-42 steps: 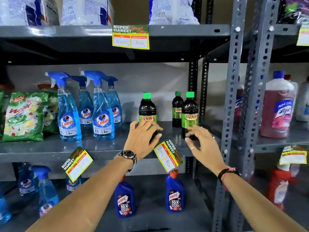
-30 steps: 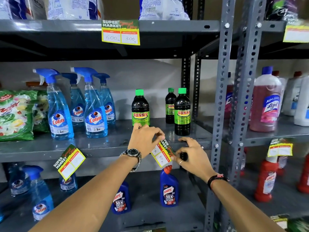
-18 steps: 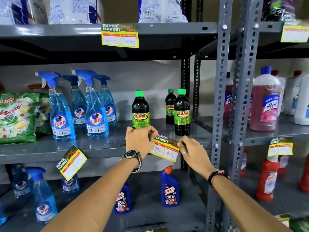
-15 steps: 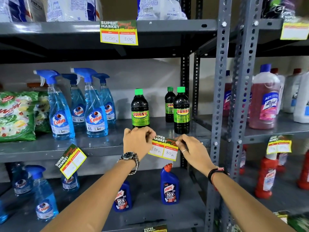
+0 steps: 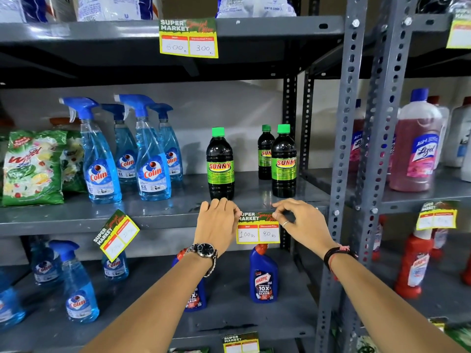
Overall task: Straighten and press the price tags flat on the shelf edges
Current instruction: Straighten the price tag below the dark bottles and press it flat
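A yellow and green price tag reading 100 and 80 hangs level on the front edge of the grey middle shelf. My left hand pinches its upper left corner against the edge. My right hand pinches its upper right corner. Further left on the same edge, a second price tag hangs tilted. A third tag sits straight on the top shelf edge. Another tag is on the right-hand rack's shelf edge.
Blue Colin spray bottles and dark Sunny bottles stand on the middle shelf just behind my hands. Harpic bottles stand on the shelf below. Perforated grey uprights rise right of my right hand. A pink Lizol bottle stands on the right rack.
Both hands came down from the shelf top to the tilted 100/80 tag, took its top corners and turned it from slanted to level against the shelf edge.
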A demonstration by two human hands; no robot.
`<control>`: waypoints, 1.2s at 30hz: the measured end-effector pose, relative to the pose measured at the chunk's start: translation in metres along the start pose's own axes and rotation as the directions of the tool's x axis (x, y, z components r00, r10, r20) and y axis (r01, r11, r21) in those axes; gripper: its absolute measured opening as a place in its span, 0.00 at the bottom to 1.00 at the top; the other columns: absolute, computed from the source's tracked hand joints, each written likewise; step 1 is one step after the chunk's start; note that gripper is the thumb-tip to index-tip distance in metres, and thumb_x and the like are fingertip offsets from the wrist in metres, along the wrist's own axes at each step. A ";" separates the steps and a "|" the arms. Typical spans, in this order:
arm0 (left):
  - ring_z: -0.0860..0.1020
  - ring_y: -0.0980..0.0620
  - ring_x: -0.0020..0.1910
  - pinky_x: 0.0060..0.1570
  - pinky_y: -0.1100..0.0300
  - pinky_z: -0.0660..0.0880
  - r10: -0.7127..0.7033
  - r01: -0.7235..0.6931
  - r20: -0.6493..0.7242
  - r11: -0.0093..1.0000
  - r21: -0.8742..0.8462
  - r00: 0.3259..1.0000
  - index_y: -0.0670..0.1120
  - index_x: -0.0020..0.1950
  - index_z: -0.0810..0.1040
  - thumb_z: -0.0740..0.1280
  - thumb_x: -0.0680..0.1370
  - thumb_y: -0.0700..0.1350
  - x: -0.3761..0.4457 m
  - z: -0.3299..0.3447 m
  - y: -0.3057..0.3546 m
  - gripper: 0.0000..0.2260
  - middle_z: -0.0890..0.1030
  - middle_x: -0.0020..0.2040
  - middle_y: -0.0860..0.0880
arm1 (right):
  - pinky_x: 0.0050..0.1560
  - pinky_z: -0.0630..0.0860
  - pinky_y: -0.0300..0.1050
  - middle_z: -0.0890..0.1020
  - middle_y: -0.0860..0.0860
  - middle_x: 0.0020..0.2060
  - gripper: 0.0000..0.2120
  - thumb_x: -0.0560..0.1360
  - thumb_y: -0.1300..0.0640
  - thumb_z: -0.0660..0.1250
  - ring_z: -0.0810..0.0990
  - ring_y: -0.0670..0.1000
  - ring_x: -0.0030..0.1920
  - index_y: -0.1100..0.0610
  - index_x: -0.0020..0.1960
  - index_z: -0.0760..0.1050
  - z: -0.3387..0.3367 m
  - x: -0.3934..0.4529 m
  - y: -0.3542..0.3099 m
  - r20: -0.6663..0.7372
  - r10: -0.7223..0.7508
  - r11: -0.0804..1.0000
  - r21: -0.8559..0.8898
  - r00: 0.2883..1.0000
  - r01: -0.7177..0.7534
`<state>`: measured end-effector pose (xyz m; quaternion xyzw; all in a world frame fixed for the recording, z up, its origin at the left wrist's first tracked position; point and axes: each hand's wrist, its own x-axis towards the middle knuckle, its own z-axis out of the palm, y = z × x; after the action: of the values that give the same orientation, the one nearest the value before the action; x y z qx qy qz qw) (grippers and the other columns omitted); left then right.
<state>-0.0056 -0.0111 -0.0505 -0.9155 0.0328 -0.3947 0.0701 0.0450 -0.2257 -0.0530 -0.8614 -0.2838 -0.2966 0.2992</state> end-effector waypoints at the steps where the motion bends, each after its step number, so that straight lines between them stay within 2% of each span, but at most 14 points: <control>1: 0.72 0.47 0.43 0.45 0.52 0.65 -0.006 0.006 0.001 1.000 0.000 1.000 0.48 0.49 0.73 0.49 0.79 0.49 0.002 -0.001 0.001 0.15 0.77 0.45 0.49 | 0.42 0.70 0.35 0.82 0.37 0.53 0.05 0.75 0.49 0.66 0.78 0.41 0.52 0.47 0.41 0.77 -0.001 0.001 -0.001 0.000 0.002 1.000 -0.008 1.000 -0.002; 4: 0.72 0.47 0.42 0.45 0.52 0.65 -0.013 0.013 -0.009 1.000 -0.005 1.000 0.47 0.48 0.73 0.52 0.80 0.48 0.006 0.000 0.002 0.12 0.77 0.44 0.48 | 0.40 0.66 0.30 0.83 0.37 0.53 0.05 0.75 0.50 0.66 0.78 0.41 0.51 0.48 0.42 0.78 -0.002 0.002 -0.002 0.002 0.006 1.000 -0.021 1.000 -0.006; 8: 0.74 0.47 0.40 0.42 0.53 0.67 -0.019 0.020 -0.031 1.000 0.019 0.999 0.46 0.46 0.73 0.56 0.79 0.48 0.007 0.004 0.004 0.09 0.77 0.41 0.48 | 0.38 0.68 0.34 0.83 0.38 0.51 0.05 0.75 0.50 0.66 0.78 0.41 0.49 0.47 0.42 0.78 -0.002 0.002 -0.004 -0.027 0.012 1.000 -0.028 1.000 -0.013; 11: 0.74 0.48 0.37 0.39 0.53 0.69 -0.021 0.023 -0.063 0.999 0.028 0.998 0.46 0.43 0.73 0.59 0.77 0.48 0.007 0.005 0.007 0.07 0.77 0.38 0.48 | 0.34 0.63 0.32 0.84 0.38 0.49 0.03 0.74 0.50 0.67 0.77 0.39 0.45 0.46 0.42 0.78 0.000 0.003 -0.005 -0.063 0.032 0.999 -0.031 0.997 -0.034; 14: 0.74 0.48 0.37 0.39 0.53 0.68 -0.029 0.029 -0.055 1.000 -0.013 0.998 0.46 0.44 0.72 0.59 0.77 0.48 0.007 0.005 0.007 0.07 0.77 0.39 0.48 | 0.34 0.69 0.35 0.84 0.42 0.46 0.01 0.73 0.49 0.68 0.80 0.45 0.46 0.45 0.44 0.77 0.004 0.004 -0.005 -0.096 0.061 0.997 -0.033 0.993 -0.064; 17: 0.74 0.47 0.38 0.41 0.53 0.66 -0.064 0.056 -0.059 0.991 -0.125 0.996 0.46 0.45 0.71 0.59 0.78 0.49 0.006 0.005 0.005 0.07 0.78 0.41 0.48 | 0.43 0.76 0.47 0.82 0.46 0.43 0.10 0.70 0.45 0.70 0.80 0.52 0.46 0.45 0.47 0.73 0.009 0.004 -0.006 -0.118 0.120 0.992 -0.016 0.986 -0.123; 20: 0.73 0.47 0.41 0.44 0.54 0.65 -0.136 0.117 -0.052 0.956 -0.268 0.989 0.47 0.46 0.70 0.62 0.77 0.55 0.007 0.005 0.006 0.11 0.77 0.42 0.50 | 0.49 0.72 0.50 0.78 0.43 0.42 0.18 0.66 0.39 0.72 0.77 0.51 0.47 0.48 0.48 0.73 0.014 0.006 -0.013 -0.155 0.112 0.992 -0.046 0.982 -0.120; 23: 0.72 0.49 0.41 0.45 0.53 0.65 -0.166 0.162 0.001 0.956 -0.244 0.986 0.48 0.47 0.69 0.63 0.72 0.64 0.008 0.006 0.008 0.19 0.75 0.41 0.52 | 0.49 0.71 0.51 0.81 0.44 0.43 0.22 0.65 0.36 0.72 0.77 0.50 0.47 0.50 0.49 0.74 0.018 0.008 -0.019 -0.185 0.098 0.990 -0.078 0.978 -0.114; 28: 0.70 0.50 0.40 0.43 0.55 0.63 -0.197 0.184 -0.012 0.934 -0.305 0.980 0.49 0.46 0.68 0.65 0.71 0.64 0.009 0.010 0.007 0.19 0.74 0.39 0.54 | 0.51 0.66 0.47 0.82 0.43 0.45 0.17 0.67 0.44 0.74 0.79 0.49 0.49 0.49 0.49 0.72 0.018 0.009 -0.011 -0.163 0.093 0.995 -0.023 0.982 -0.098; 31: 0.70 0.51 0.39 0.42 0.57 0.61 -0.204 0.178 -0.030 0.909 -0.378 0.978 0.49 0.45 0.68 0.68 0.73 0.56 0.005 0.011 0.000 0.14 0.72 0.38 0.55 | 0.56 0.73 0.51 0.84 0.42 0.45 0.16 0.68 0.52 0.74 0.81 0.47 0.49 0.48 0.50 0.70 0.011 0.010 -0.006 -0.097 0.123 0.991 0.060 0.988 -0.117; 32: 0.71 0.50 0.39 0.41 0.58 0.61 -0.203 0.169 -0.047 0.903 -0.394 0.978 0.48 0.45 0.68 0.68 0.73 0.52 0.002 0.011 -0.002 0.12 0.72 0.39 0.55 | 0.54 0.75 0.50 0.84 0.42 0.46 0.17 0.69 0.54 0.74 0.81 0.46 0.49 0.48 0.51 0.69 0.008 0.011 -0.005 -0.081 0.125 0.989 0.093 0.989 -0.117; 33: 0.71 0.49 0.39 0.41 0.58 0.61 -0.198 0.159 -0.057 0.900 -0.405 0.978 0.48 0.45 0.68 0.68 0.74 0.49 -0.001 0.012 -0.004 0.10 0.72 0.39 0.54 | 0.50 0.76 0.43 0.84 0.42 0.46 0.17 0.69 0.57 0.73 0.81 0.45 0.48 0.49 0.52 0.69 0.005 0.011 -0.004 -0.061 0.127 0.986 0.121 0.990 -0.119; 35: 0.72 0.47 0.40 0.40 0.58 0.61 -0.180 0.137 -0.070 0.903 -0.408 0.981 0.46 0.45 0.69 0.67 0.74 0.42 -0.008 0.010 -0.008 0.07 0.75 0.41 0.50 | 0.41 0.69 0.25 0.85 0.43 0.47 0.16 0.71 0.62 0.71 0.80 0.42 0.46 0.52 0.53 0.69 0.001 0.012 -0.002 -0.020 0.136 0.979 0.155 0.991 -0.131; 36: 0.72 0.45 0.40 0.40 0.57 0.62 -0.177 0.128 -0.085 0.904 -0.408 0.981 0.45 0.45 0.69 0.66 0.73 0.39 -0.011 0.009 -0.010 0.06 0.76 0.42 0.48 | 0.39 0.68 0.24 0.85 0.43 0.47 0.16 0.71 0.65 0.70 0.79 0.41 0.46 0.53 0.54 0.69 -0.002 0.013 -0.002 0.001 0.155 0.972 0.181 0.988 -0.153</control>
<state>-0.0069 0.0005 -0.0628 -0.8849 0.0455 -0.4379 -0.1521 0.0512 -0.2218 -0.0424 -0.8481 -0.2401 -0.2511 0.4000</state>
